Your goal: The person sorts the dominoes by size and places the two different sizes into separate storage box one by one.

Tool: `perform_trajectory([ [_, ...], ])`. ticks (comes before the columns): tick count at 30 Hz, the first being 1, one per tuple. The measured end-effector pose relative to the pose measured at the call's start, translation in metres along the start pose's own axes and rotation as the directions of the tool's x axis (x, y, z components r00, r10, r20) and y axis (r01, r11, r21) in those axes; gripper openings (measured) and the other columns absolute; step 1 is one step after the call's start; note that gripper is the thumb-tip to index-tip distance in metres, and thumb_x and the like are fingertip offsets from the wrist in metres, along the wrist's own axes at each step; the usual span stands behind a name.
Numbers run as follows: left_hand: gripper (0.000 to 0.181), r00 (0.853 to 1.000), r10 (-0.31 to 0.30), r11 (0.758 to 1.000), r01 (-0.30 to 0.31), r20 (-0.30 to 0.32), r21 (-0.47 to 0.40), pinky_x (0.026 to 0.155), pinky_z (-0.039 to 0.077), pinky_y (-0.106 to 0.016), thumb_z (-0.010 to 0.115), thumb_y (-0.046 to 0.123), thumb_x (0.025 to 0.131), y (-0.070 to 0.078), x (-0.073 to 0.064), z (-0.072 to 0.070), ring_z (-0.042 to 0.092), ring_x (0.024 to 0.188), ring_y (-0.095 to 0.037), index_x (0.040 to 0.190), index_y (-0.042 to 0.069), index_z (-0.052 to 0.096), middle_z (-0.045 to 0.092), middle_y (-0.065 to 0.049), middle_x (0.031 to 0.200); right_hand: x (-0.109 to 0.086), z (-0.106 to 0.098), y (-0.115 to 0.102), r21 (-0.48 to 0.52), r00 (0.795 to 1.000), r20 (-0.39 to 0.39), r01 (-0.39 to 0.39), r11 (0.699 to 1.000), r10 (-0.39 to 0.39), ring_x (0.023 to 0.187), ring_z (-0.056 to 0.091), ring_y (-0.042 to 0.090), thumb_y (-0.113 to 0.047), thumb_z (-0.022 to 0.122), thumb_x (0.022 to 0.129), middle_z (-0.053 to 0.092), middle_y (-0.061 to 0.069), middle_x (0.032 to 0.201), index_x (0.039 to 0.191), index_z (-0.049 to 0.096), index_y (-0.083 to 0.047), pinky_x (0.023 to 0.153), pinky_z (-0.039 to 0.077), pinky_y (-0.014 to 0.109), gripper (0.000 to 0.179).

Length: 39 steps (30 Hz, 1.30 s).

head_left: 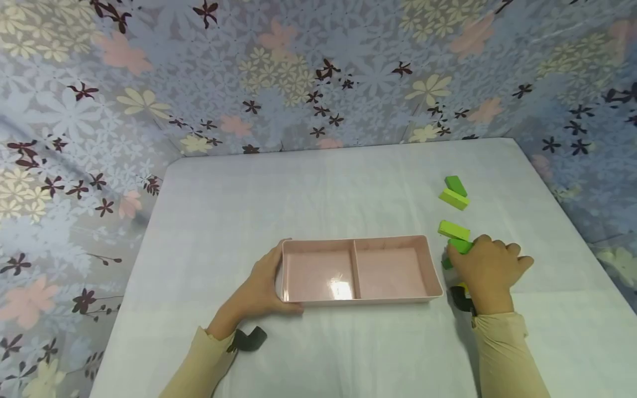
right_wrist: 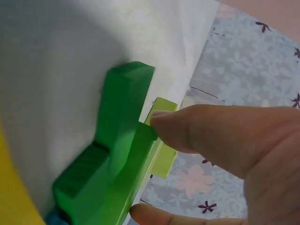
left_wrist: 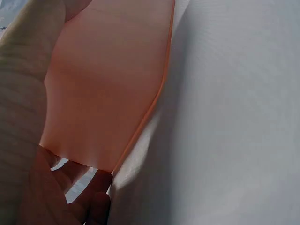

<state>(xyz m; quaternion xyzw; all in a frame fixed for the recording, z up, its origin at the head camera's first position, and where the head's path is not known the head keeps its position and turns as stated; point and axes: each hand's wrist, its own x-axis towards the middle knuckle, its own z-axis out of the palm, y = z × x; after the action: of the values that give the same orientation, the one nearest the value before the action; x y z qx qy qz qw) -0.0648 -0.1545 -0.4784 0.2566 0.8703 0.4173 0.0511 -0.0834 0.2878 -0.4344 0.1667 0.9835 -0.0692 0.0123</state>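
Note:
A shallow pink tray (head_left: 355, 271) with two compartments lies on the table. My left hand (head_left: 259, 287) grips its left end, thumb along the front wall and fingers around the back corner. In the left wrist view, fingertips (left_wrist: 96, 187) press at the tray's edge. To the right of the tray, my right hand (head_left: 490, 268) pinches a bright green block (right_wrist: 133, 173) between thumb and finger. Darker green blocks (right_wrist: 123, 98) lie right beside it. Part of the pinched block is hidden by the hand in the head view.
A yellow-green block (head_left: 454, 230) lies just behind the right hand. Farther back are another yellow-green block (head_left: 454, 199) and a green block (head_left: 455, 185). Something yellow (right_wrist: 11, 187) shows at the right wrist view's edge. Flowered cloth (head_left: 298, 72) hangs behind the white-covered table (head_left: 298, 193).

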Motion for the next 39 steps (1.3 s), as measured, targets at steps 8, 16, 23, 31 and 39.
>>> perform_trajectory([
  [8, 0.131, 1.0, 0.009, 1.0, -0.009, 0.012, 0.029, 0.101, 0.034, -0.049, 0.086, 0.06, 0.051, -0.002, 0.001, 0.001, 0.043, 0.121, -0.018, 0.152, 0.017, 0.015, 0.043, 0.0, 0.139, 0.0, -0.003, 0.005, 0.032, 1.0, -0.012, 0.008, 0.999, -0.008, 0.082, 0.04, 0.047, -0.054, 0.061, 0.082, 0.055, 0.022, 0.068, 0.079, 0.059, 0.001, 0.074, 0.022, 0.065, 0.055],
  [16, 0.131, 1.0, -0.001, 0.999, 0.0, 0.029, 0.039, 0.102, 0.033, -0.051, 0.087, 0.059, 0.051, -0.003, 0.0, 0.002, 0.042, 0.122, -0.02, 0.152, 0.017, 0.014, 0.041, 0.0, 0.141, -0.009, -0.004, 0.006, 0.062, 0.994, -0.11, 0.018, 0.998, -0.011, 0.083, 0.043, 0.047, -0.047, 0.07, 0.079, 0.063, 0.026, 0.078, 0.106, 0.068, 0.002, 0.081, 0.016, 0.066, 0.056],
  [23, 0.131, 1.0, 0.002, 0.999, -0.004, 0.024, 0.054, 0.102, 0.031, -0.051, 0.086, 0.061, 0.051, -0.003, 0.001, 0.0, 0.041, 0.121, -0.018, 0.152, 0.017, 0.014, 0.041, 0.001, 0.14, -0.008, -0.001, 0.003, 0.141, 0.942, -0.332, 0.097, 0.985, -0.045, 0.076, 0.046, 0.045, -0.038, 0.078, 0.072, 0.058, 0.021, 0.062, 0.106, 0.07, 0.0, 0.083, 0.015, 0.064, 0.051],
  [31, 0.131, 1.0, 0.005, 0.998, -0.006, 0.003, 0.056, 0.099, 0.032, -0.051, 0.082, 0.067, 0.051, -0.002, 0.0, 0.0, 0.042, 0.117, -0.018, 0.152, 0.016, 0.016, 0.043, 0.0, 0.138, -0.012, -0.011, -0.01, 0.148, 0.785, -0.598, 0.309, 0.939, -0.164, 0.074, 0.049, 0.045, -0.035, 0.079, 0.071, 0.07, 0.019, 0.095, 0.102, 0.073, -0.007, 0.08, 0.014, 0.061, 0.042],
  [39, 0.132, 1.0, -0.015, 0.998, 0.014, 0.016, 0.058, 0.101, 0.031, -0.052, 0.084, 0.064, 0.051, -0.002, -0.001, 0.0, 0.042, 0.117, -0.018, 0.152, 0.02, 0.013, 0.043, 0.0, 0.138, -0.023, -0.021, -0.026, 0.3, 0.847, -0.513, 0.327, 0.896, -0.138, 0.089, 0.047, 0.043, -0.043, 0.084, 0.066, 0.064, 0.017, 0.079, 0.121, 0.064, -0.007, 0.088, 0.006, 0.063, 0.068],
])
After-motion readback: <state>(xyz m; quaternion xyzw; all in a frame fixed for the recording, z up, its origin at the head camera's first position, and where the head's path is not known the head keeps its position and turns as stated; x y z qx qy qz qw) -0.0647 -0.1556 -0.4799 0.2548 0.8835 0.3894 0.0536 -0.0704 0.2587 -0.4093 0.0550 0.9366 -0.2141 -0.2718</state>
